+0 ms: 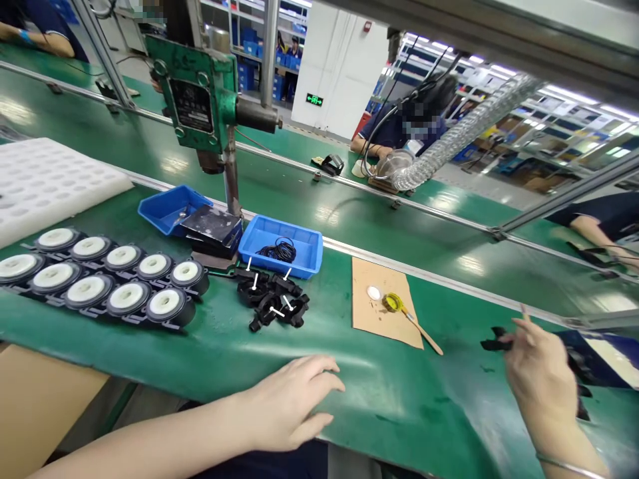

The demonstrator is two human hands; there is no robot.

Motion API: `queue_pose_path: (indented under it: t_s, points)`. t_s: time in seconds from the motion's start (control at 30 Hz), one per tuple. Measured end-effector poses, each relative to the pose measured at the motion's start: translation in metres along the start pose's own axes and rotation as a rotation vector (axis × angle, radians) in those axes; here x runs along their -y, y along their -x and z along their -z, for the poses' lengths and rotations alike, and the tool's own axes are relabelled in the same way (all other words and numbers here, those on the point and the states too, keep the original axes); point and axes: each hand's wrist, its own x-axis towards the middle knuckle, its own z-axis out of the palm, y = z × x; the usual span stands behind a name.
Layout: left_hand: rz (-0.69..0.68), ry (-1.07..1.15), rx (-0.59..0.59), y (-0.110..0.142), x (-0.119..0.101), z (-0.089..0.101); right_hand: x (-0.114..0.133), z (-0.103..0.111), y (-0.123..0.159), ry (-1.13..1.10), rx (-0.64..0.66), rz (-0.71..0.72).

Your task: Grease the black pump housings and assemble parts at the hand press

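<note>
The left hand (299,402) hangs at the near edge of the counter (319,352), its grip loosely wide, fingers spread a little from the thumb and nothing in them. The right hand (542,366) is over toward the counter's right side, at a black part (496,340) that pokes out past the fingers on their left — the hand is blurred, and I cannot tell whether this grip holds the part or only touches it. The part lies nearer the counter's far edge than its near one. Just beyond that hand, to the right, is a dark blue box (574,346) with something cream-coloured on it.

Between the two hands, nearer the far edge, a cardboard sheet (364,316) carries a small white disc (373,293) and a yellow container (393,303); a wooden-handled brush (426,336) leans out from the container over the sheet's right edge. Further left is a loose pile of black fittings (263,313) with white pins, in front of a blue tray (316,249) of thin black rings (280,251). Toward the counter's left side stand ten round black units (184,313) with white tops — two rows of five.
</note>
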Motion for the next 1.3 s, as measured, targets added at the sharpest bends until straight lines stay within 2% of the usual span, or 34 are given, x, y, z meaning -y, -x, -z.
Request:
queue_pose_path:
  t_s: [0.07,0.13,0.2,0.27,0.33,0.43,0.53,0.6,0.7,0.77,0.83,0.93,1.17,1.3]
  points:
    - [0.04,0.178,-0.011,-0.009,-0.003,-0.002,0.036,0.012,0.019,-0.13,-0.105,-0.009]
    - [0.032,0.306,-0.039,-0.022,-0.006,-0.006,0.086,0.025,0.044,-0.428,-0.112,-0.054]
    - [-0.013,0.373,-0.077,-0.037,-0.008,-0.01,0.138,0.035,0.071,-0.738,0.022,-0.173]
    - [-0.059,0.445,-0.098,-0.048,-0.011,-0.012,0.179,0.037,0.097,-0.988,0.22,-0.276]
    - [-0.064,0.577,-0.094,-0.052,-0.015,-0.014,0.204,0.033,0.117,-1.143,0.328,-0.328]
    - [0.058,0.861,-0.111,-0.049,-0.021,-0.018,0.219,0.02,0.134,-1.286,0.397,-0.337]
    - [0.309,1.194,-0.213,-0.04,-0.025,-0.023,0.218,0.009,0.126,-1.325,0.369,-0.297]
    - [0.499,1.387,-0.263,-0.036,-0.026,-0.023,0.207,0.003,0.109,-1.278,0.231,-0.307]
    - [0.75,1.577,-0.307,-0.035,-0.025,-0.015,0.175,-0.006,0.073,-1.108,-0.007,-0.352]
    - [0.859,1.607,-0.312,-0.037,-0.024,-0.009,0.148,-0.014,0.052,-0.931,-0.007,-0.328]
    - [0.903,1.573,-0.29,-0.039,-0.022,-0.004,0.125,-0.023,0.036,-0.795,0.056,-0.297]
    - [0.882,1.521,-0.279,-0.042,-0.018,-0.002,0.104,-0.04,0.023,-0.702,0.108,-0.273]
    - [0.835,1.554,-0.157,-0.039,-0.011,-0.005,0.091,-0.072,0.015,-0.527,0.197,-0.176]
    - [0.848,1.559,-0.149,-0.039,-0.015,-0.003,0.087,-0.083,0.015,-0.52,0.236,-0.174]
